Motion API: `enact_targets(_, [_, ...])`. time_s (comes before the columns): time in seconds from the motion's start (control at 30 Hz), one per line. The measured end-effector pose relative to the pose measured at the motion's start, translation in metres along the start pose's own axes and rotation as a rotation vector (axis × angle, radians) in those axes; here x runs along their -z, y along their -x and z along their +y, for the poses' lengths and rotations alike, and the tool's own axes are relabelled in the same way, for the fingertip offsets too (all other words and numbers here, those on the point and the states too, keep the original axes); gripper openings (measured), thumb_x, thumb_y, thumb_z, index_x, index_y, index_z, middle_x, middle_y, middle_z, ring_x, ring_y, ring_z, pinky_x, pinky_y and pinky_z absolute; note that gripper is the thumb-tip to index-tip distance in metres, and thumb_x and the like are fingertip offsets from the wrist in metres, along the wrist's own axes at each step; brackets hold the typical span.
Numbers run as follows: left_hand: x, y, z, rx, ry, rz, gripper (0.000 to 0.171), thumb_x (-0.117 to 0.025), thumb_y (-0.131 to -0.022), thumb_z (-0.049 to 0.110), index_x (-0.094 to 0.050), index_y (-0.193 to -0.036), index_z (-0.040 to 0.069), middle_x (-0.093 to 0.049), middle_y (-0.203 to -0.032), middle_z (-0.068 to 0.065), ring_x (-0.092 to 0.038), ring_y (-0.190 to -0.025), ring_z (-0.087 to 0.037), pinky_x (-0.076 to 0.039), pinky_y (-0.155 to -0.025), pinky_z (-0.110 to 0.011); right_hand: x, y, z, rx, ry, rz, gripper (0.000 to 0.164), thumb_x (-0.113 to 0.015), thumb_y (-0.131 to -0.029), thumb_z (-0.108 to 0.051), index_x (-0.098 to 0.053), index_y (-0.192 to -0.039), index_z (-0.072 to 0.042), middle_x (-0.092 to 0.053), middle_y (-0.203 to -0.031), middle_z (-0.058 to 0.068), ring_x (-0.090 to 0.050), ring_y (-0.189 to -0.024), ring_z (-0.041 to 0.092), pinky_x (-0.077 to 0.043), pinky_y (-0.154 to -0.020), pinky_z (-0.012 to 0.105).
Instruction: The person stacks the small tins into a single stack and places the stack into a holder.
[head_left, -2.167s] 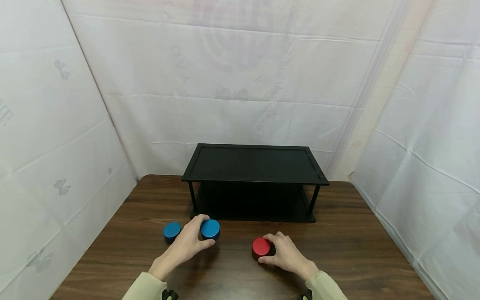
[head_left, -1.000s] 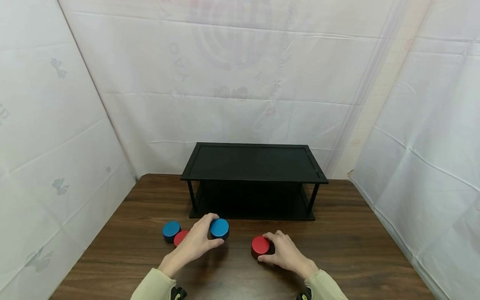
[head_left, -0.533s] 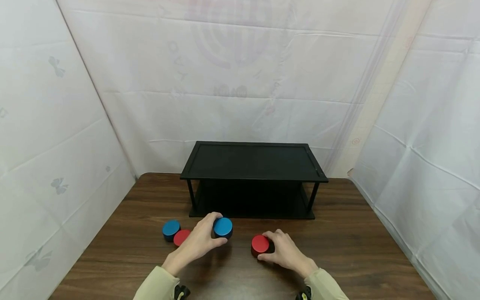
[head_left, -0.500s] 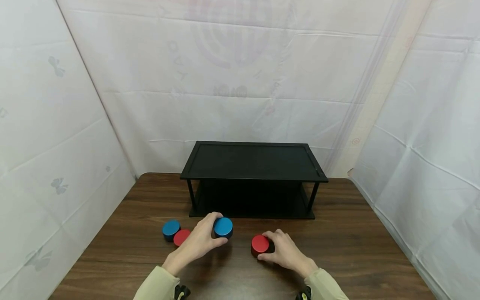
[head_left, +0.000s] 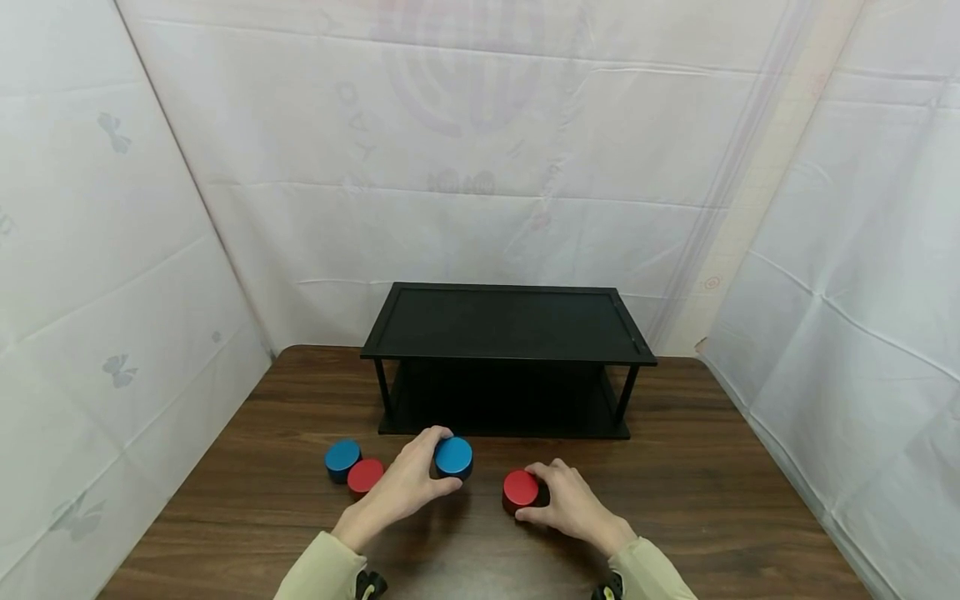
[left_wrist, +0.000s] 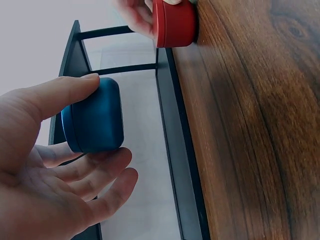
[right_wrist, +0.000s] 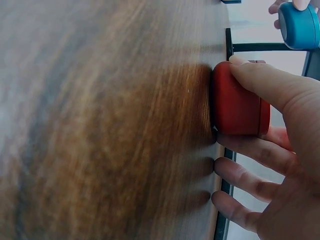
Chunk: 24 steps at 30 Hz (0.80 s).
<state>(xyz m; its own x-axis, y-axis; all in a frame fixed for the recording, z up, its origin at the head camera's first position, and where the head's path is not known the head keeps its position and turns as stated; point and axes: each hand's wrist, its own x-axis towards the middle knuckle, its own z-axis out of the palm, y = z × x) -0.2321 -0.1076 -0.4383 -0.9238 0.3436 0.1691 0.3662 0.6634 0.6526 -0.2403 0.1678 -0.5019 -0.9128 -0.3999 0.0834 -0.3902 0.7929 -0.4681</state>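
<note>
Head view: at lower centre, the left hand [head_left: 408, 477] pinches a blue tin [head_left: 453, 454]; just right of it and slightly lower in the frame, the right hand [head_left: 573, 504] pinches a red tin [head_left: 521, 490]. Both tins are round-topped; the black rack [head_left: 510, 321] stands beyond.

Left wrist view: at centre left, the blue tin is clear of the table [left_wrist: 250, 125], a gap the head view leaves uncertain.

Right wrist view: at centre right, the red tin's base appears to rest on the table.

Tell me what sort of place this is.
Probably a small screened-off work booth, though the wider room is out of view: creased white sheets stand behind and on both sides of a dark wooden table, which bears a black two-level rack.
</note>
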Motion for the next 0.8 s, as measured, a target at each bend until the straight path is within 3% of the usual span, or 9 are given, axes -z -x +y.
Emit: enact_targets(0.8, [-0.0074, -0.0038, 0.0057, -0.037, 0.005, -0.048, 0.058, -0.078, -0.081, 0.021, -0.048, -0.128, 0.004, -0.054, -0.128, -0.013, -0.056, -0.116, -0.028, -0.05, -0.097, -0.05, -0.0006, -0.0014, 0.0014, -0.003, -0.006, -0.011, 0.064, -0.076, -0.076, -0.052, -0.061, -0.124, -0.011, -0.062, -0.106, 0.002, -0.053, -0.092, 0.013, -0.049, -0.077, 0.033])
